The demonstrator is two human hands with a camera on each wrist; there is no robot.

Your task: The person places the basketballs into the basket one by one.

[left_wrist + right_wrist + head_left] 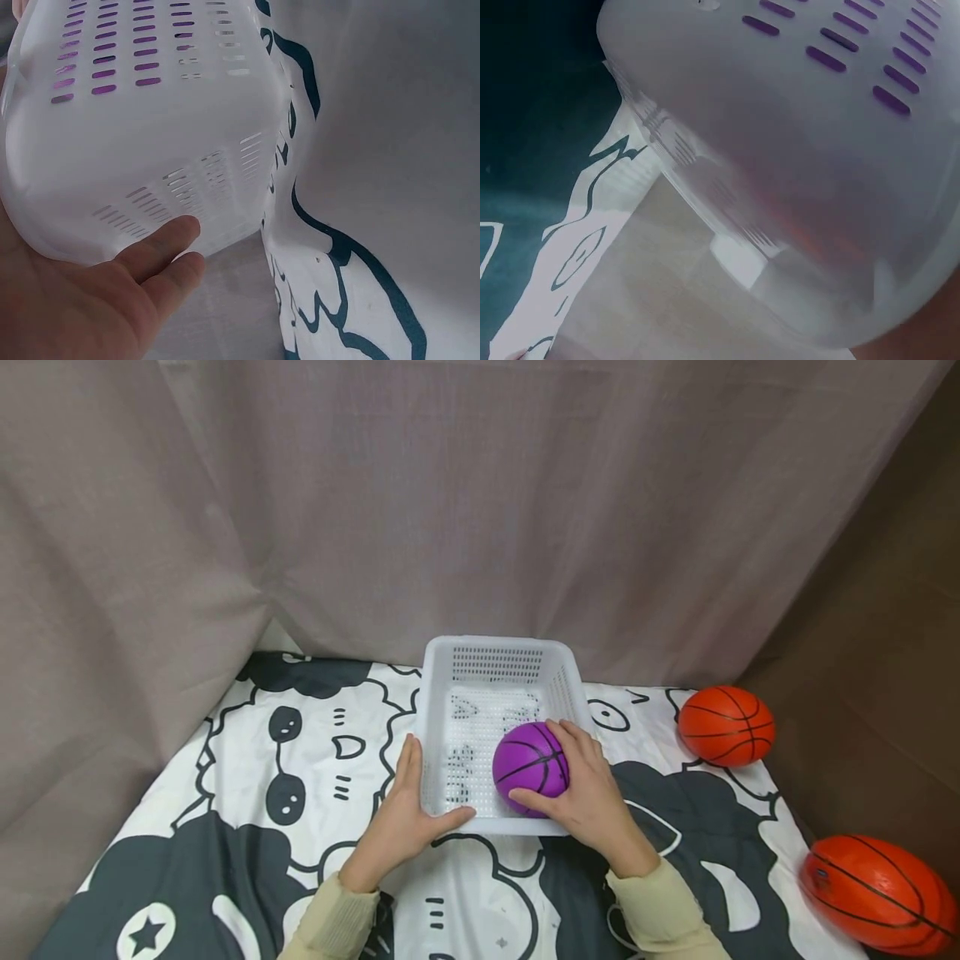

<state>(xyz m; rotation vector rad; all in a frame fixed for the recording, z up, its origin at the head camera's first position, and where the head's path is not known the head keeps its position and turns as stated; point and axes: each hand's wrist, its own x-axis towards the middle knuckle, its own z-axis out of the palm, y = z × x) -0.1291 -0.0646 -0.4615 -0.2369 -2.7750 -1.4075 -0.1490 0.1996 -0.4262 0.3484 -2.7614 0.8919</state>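
A white plastic basket (498,644) with slotted walls stands on the cloth. Inside its front right corner sits a small purple basketball (525,764) with black lines. My right hand (592,793) grips that ball, thumb on the near side and fingers over its right side. At the basket's front left corner is my left hand (401,818), its straight fingers along the outside of the left wall and the thumb at the front rim. In the left wrist view, two fingers (169,251) lie by the slotted wall. The right wrist view shows the basket's wall (727,112), with purple through the slots; the right fingers are hidden there.
An orange basketball (726,727) lies at the far right of the cloth, and another orange ball (877,893) at the near right edge. The cloth (315,777) has black-and-white cartoon prints. A grey-brown curtain (420,510) hangs behind.
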